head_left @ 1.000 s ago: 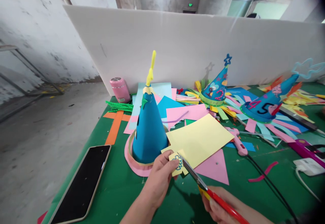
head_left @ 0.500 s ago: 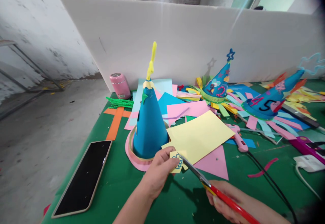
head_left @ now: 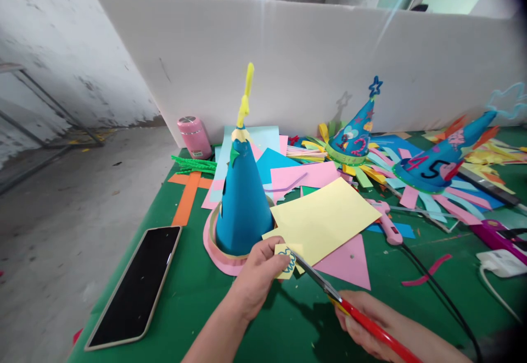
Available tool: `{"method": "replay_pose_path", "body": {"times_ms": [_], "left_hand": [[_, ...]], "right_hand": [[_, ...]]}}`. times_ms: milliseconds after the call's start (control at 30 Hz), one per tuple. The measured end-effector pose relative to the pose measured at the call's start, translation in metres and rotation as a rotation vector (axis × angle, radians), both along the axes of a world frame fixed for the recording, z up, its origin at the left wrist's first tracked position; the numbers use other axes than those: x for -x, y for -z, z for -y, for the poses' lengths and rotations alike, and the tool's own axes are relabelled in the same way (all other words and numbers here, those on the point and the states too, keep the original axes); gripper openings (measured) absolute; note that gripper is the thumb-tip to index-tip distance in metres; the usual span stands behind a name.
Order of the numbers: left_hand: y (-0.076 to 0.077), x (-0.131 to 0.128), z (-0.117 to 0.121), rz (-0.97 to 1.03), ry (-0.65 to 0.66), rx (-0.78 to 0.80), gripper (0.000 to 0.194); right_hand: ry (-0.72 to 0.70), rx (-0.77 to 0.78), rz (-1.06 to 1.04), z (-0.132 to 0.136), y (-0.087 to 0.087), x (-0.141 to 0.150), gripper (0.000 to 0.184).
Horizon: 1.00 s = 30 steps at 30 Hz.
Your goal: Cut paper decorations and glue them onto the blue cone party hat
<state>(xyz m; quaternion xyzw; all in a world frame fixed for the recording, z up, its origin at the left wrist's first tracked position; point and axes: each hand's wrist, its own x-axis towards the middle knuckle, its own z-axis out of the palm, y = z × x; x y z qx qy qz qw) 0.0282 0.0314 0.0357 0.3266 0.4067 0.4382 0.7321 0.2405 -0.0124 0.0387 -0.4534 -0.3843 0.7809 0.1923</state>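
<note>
1. The green table [head_left: 185,291] lies beneath everything at hand.
2. A tall blue cone [head_left: 244,204] stands upright on it, just beyond the person's left hand.
3. A pale yellow sheet [head_left: 325,217] lies to the right of the cone, past the fingers.
4. The scissors [head_left: 332,292] slant across the space between the hands, their long axis running from the red handle at lower right up to the tips at upper left. The right hand [head_left: 376,311] is closed around the handle. The blades look nearly together.
5. The left hand [head_left: 261,267] pinches between thumb and fingers, nearer the tips than the right hand is.
6. In that pinch is a small yellow piece [head_left: 287,272] bearing a blue wavy outline. The tips meet its upper right edge, beyond the thumb; whether they bite into the paper cannot be told.
7. The right-hand hat [head_left: 430,168] reads "4" in pink and "5" in black; the middle hat [head_left: 354,138] carries a pink figure resembling a "2".
8. The label [head_left: 201,154] on the pink canister [head_left: 192,135] is too small to read.
</note>
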Motion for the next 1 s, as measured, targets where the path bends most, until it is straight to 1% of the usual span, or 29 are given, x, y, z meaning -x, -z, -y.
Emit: {"method": "replay_pose_path", "body": {"times_ms": [200,367,567,733,900,1000], "left_hand": [[0.000,-0.001,0.000,0.013,-0.011,0.007,0.002],[0.000,-0.003,0.000,0.017,-0.020,0.027,0.008],[0.001,-0.007,0.000,0.081,-0.055,0.014,0.006],[0.004,-0.008,0.001,0.119,-0.047,0.016,0.005],[0.005,-0.008,0.001,0.110,-0.048,0.022,0.006],[0.005,-0.008,0.001,0.113,-0.050,0.021,0.006]], "right_hand": [[-0.038,-0.062,0.014,0.002,-0.002,0.001,0.041],[-0.038,-0.132,0.049,0.004,0.001,0.004,0.038],[-0.068,-0.081,0.020,0.002,0.014,0.003,0.048],[-0.081,-0.174,0.027,0.002,0.019,0.008,0.049],[-0.054,-0.294,0.125,0.007,0.023,0.013,0.050],[-0.053,-0.319,0.109,0.007,0.027,0.014,0.050]]}}
